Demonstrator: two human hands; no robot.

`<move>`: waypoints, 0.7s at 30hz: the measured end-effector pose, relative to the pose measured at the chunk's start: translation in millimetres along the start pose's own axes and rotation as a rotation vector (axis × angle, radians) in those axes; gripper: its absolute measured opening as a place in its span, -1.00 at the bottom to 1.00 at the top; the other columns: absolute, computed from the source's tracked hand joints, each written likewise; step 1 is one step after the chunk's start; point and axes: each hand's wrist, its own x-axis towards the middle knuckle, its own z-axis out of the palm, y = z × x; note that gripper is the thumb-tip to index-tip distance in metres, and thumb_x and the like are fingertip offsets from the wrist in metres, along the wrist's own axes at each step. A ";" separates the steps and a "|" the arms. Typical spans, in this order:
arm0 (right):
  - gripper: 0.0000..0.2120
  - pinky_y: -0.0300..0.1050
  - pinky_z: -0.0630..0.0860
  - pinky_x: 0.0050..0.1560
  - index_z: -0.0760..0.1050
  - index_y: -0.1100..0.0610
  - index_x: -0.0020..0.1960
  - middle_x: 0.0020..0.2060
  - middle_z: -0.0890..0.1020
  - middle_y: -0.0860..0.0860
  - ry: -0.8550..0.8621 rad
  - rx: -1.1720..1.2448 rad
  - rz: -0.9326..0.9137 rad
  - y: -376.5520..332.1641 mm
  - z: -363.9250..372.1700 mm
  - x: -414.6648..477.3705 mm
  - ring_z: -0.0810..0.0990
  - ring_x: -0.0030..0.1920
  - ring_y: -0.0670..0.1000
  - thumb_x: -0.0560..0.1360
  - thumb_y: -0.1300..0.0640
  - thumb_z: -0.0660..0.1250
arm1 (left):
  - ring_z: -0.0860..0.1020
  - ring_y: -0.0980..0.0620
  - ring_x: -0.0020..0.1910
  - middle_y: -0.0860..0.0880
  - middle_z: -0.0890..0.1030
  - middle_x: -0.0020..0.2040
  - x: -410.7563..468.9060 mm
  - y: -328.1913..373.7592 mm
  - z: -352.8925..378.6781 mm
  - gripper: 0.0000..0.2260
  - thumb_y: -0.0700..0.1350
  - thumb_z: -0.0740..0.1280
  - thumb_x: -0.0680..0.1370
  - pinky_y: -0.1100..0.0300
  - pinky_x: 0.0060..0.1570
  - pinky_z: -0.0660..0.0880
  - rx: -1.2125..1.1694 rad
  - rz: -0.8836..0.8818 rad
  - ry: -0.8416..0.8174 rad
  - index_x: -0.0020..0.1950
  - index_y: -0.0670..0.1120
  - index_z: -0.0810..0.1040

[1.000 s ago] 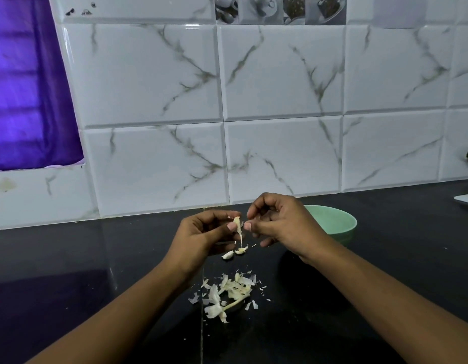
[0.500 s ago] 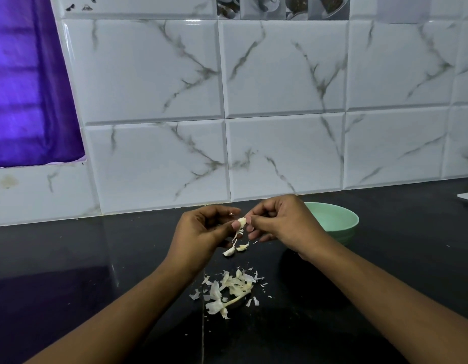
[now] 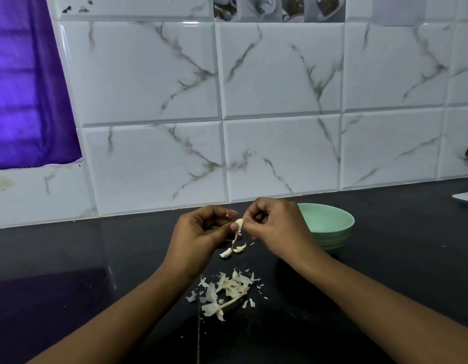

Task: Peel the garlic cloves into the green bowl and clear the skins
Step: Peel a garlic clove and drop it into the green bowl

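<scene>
I have both hands meeting at the centre of the frame, just above the dark countertop (image 3: 385, 258). The left hand (image 3: 201, 232) has its thumb and curled fingers pinching a garlic clove (image 3: 238, 222) from the left. The right hand (image 3: 274, 227), fingers bent tight, nips the same clove from the right, so the two sets of fingertips are nearly touching. A thin strip of skin (image 3: 235, 236) hangs down from the clove. Compared with a second ago little has moved: the hands have drawn slightly closer, the clove sits at the same spot between them, and the strip is still attached rather than dropped. I read that as the peel being only partly off, so this clove is not ready for the bowl yet. The green bowl (image 3: 332, 237) stands just right of centre, partly behind the right hand. The part of its inside I can see looks bare, though the hand hides the near-left portion, so I cannot be sure nothing is in there. Two cloves (image 3: 225, 254) lie on the counter directly below the hands, where they were before. The heap of skins (image 3: 227, 290) lower down, at centre, is likewise unchanged. By my judgement the task is early to midway: peeling is under way, and both the transfer to the bowl and the clearing of skins remain.
</scene>
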 end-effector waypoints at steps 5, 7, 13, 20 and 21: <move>-0.91 0.09 0.63 -0.26 0.55 0.09 -0.30 -0.47 0.60 0.00 -0.058 0.158 0.094 6.4 -1.5 5.8 0.64 -0.40 -0.01 0.36 0.12 0.41 | 0.65 0.07 -0.30 -0.09 0.69 -0.26 -0.3 3.6 -0.4 -0.88 -0.32 0.41 0.45 0.25 -0.31 0.56 -0.015 -0.024 -0.025 -0.06 -0.16 0.62; -0.87 0.04 0.63 -0.27 0.56 0.11 -0.26 -0.43 0.60 -0.02 -0.051 0.194 0.095 10.3 -6.6 9.5 0.65 -0.37 -0.03 0.43 0.28 0.39 | 0.65 0.06 -0.28 -0.09 0.69 -0.25 -0.3 4.4 -0.8 -0.89 -0.31 0.40 0.46 0.26 -0.31 0.56 -0.033 -0.045 -0.034 -0.08 -0.13 0.64; -0.91 0.02 0.64 -0.19 0.63 0.00 -0.18 -0.27 0.70 0.08 -0.187 0.227 -0.011 13.0 -11.6 13.1 0.69 -0.19 0.12 0.41 0.19 0.46 | 0.64 0.07 -0.30 -0.09 0.69 -0.26 0.0 6.3 -2.3 -0.89 -0.31 0.39 0.47 0.29 -0.34 0.53 -0.099 -0.111 -0.020 -0.06 -0.16 0.66; -0.92 -0.07 0.60 -0.11 0.68 0.12 -0.09 -0.29 0.70 0.00 -0.196 -0.090 -0.280 14.1 -15.2 14.8 0.66 -0.26 -0.09 0.43 0.17 0.45 | 0.62 0.04 -0.29 -0.12 0.67 -0.30 2.0 8.8 -3.4 -0.91 -0.31 0.43 0.42 0.29 -0.34 0.54 -0.123 -0.219 -0.011 -0.13 -0.15 0.65; -0.90 -0.14 0.58 -0.16 0.68 0.13 -0.08 -0.29 0.70 -0.01 -0.206 -0.158 -0.354 13.5 -16.7 15.0 0.65 -0.27 -0.10 0.43 0.15 0.43 | 0.63 0.04 -0.30 -0.13 0.67 -0.29 2.5 10.0 -3.9 -0.93 -0.32 0.42 0.43 0.30 -0.35 0.53 -0.124 -0.235 -0.019 -0.15 -0.17 0.65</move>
